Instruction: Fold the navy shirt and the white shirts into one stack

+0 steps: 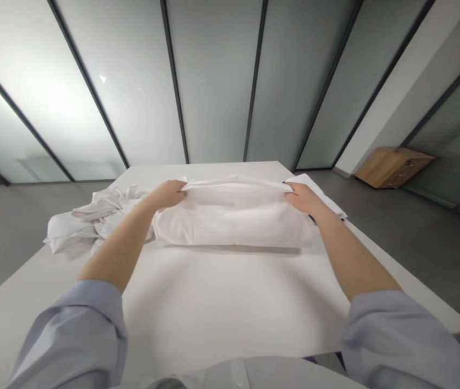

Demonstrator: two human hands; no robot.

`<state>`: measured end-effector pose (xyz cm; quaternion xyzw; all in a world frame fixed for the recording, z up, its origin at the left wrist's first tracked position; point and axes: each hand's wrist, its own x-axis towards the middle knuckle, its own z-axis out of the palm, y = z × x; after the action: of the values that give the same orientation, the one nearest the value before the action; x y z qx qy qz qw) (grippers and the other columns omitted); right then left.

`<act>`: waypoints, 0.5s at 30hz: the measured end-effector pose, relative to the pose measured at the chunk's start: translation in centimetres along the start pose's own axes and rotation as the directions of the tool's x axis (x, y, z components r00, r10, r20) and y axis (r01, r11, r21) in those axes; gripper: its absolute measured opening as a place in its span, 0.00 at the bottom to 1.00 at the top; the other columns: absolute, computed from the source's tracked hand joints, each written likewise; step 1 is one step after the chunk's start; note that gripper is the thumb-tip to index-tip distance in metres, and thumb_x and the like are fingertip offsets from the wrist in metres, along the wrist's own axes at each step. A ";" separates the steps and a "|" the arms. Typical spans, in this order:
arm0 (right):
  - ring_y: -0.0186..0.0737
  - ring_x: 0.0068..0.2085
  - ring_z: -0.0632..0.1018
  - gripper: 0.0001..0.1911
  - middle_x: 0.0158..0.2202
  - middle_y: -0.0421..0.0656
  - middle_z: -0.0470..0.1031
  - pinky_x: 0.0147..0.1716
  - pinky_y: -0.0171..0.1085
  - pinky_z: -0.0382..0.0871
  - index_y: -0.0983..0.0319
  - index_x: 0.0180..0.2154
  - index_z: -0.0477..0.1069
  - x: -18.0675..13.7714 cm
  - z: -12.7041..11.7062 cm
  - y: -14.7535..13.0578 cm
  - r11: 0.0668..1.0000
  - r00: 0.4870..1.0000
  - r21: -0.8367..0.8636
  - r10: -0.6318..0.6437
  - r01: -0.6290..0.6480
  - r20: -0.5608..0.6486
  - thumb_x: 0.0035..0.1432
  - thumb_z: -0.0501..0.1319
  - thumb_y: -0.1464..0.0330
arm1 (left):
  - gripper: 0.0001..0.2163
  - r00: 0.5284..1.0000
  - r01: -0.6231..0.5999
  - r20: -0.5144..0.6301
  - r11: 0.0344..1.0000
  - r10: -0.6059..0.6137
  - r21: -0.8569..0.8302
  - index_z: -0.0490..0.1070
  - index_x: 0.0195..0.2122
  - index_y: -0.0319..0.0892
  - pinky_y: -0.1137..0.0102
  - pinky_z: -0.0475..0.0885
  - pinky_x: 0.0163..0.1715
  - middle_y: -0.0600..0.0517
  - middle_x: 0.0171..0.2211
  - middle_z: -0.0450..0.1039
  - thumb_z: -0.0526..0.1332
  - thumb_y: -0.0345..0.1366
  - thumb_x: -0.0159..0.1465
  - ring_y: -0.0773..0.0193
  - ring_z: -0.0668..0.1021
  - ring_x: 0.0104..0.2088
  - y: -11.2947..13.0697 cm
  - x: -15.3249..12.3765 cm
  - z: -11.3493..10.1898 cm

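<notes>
A white cloth (234,216), folded into a wide band, stretches between my hands over the white table (230,302). My left hand (170,194) pinches its far left corner, and my right hand (300,197) grips the far right corner. The upper edge is pulled fairly straight and looks lifted, while the near folded edge lies low, with a shadow under it. What kind of cloth item this is, I cannot tell. Parts of the fingers are hidden behind the fabric.
Crumpled white cloths (96,216) lie in a heap at the table's left edge. On the right, flat white fabric (323,197) lies partly behind my right hand, with a dark blue bit showing. A wooden cabinet (392,167) stands on the floor beyond, near frosted glass panels (217,81).
</notes>
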<state>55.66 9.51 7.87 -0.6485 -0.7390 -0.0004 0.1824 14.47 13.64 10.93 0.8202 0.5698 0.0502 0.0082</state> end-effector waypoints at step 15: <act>0.46 0.49 0.74 0.13 0.48 0.51 0.74 0.44 0.37 0.65 0.63 0.44 0.71 -2.7 11.0 -0.5 0.953 0.977 -0.297 0.111 -0.053 0.184 0.60 0.53 0.71 | 0.14 0.988 0.094 0.111 0.989 -0.107 0.112 0.71 0.46 0.40 0.65 0.69 0.47 0.42 0.47 0.76 0.51 0.37 0.63 0.54 0.76 0.49 1.2 0.9 14.4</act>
<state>52.47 9.44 -3.06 -0.6954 -0.7177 -0.0365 0.0105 17.18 14.68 -3.26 0.7913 0.6108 -0.0288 0.0000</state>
